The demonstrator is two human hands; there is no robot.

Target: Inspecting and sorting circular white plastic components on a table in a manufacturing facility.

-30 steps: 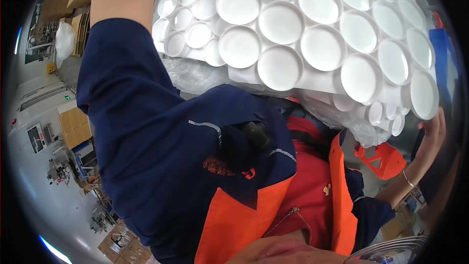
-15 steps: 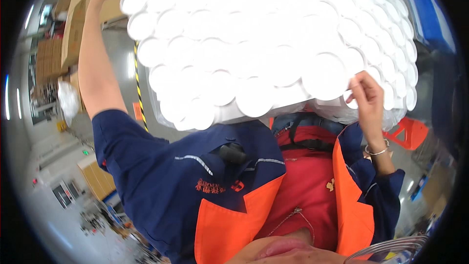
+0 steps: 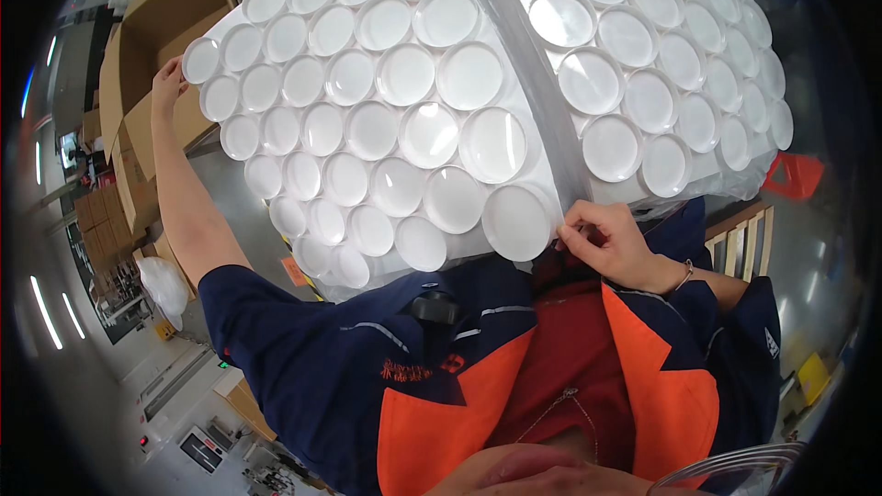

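Observation:
A white sheet [image 3: 544,182] bears rows of shallow round white dishes [image 3: 428,134]. At its far left edge, my left hand [image 3: 168,83] is closed on the rim, its fingertips partly hidden. My right hand [image 3: 608,243] pinches the sheet's near right corner between thumb and fingers, just beside the nearest dish. To the right, a second group of the same dishes [image 3: 627,34] lies in rows, parted from the first by a grey strip [image 3: 559,124]. Clear plastic film [image 3: 746,182] shows around that group's near edge.
An open cardboard box [image 3: 175,5] stands beyond my left hand. Stacked brown cartons [image 3: 99,216] and a white bag [image 3: 163,285] are farther left. An orange-red plastic piece [image 3: 794,175] and a slatted wooden frame [image 3: 744,241] are at the right.
The dishes on the left have shifted left and tilted, and a grey strip now parts them from the right group. My left hand moved down; my right hand moved left and down to the sheet's corner.

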